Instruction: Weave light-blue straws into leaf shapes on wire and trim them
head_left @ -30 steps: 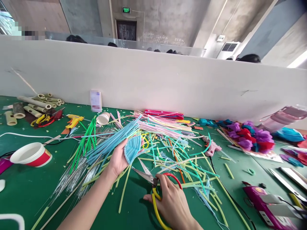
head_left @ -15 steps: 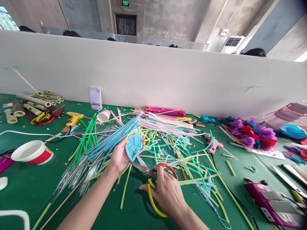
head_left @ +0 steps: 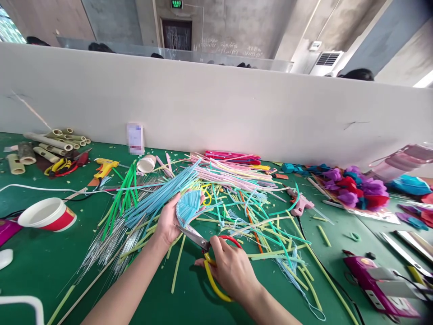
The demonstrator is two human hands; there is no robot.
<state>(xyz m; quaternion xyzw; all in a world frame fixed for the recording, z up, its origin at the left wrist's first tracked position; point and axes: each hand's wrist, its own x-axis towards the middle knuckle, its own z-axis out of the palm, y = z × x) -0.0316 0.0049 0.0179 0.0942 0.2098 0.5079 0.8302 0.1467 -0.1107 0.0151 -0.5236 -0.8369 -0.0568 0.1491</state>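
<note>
In my left hand (head_left: 168,222) rests a light blue, leaf-shaped piece (head_left: 188,206) with ribbed lines, apparently made of fuzzy stems; my fingers go behind it and are partly hidden. My right hand (head_left: 233,266) grips a pair of scissors (head_left: 199,242) with one red and one yellow handle loop. The scissor blades lie at the lower edge of the blue piece, close to my left palm. Beyond my hands, a bundle of blue pipe cleaners (head_left: 162,192) slants across the pile, with pink pipe cleaners (head_left: 226,175) to its right.
A paper cup (head_left: 61,217), a yellow glue gun (head_left: 105,168) and cut bamboo pieces (head_left: 50,146) stand left. To the right are a pink glue gun (head_left: 299,202), colourful petals (head_left: 365,187), a purple device (head_left: 375,284) and a pink bottle (head_left: 402,160). A white partition (head_left: 203,104) borders the table.
The scissors' blades have closed together at the blue piece's lower edge, and my right hand has shifted slightly left. The blue piece has turned a little in my left hand.
</note>
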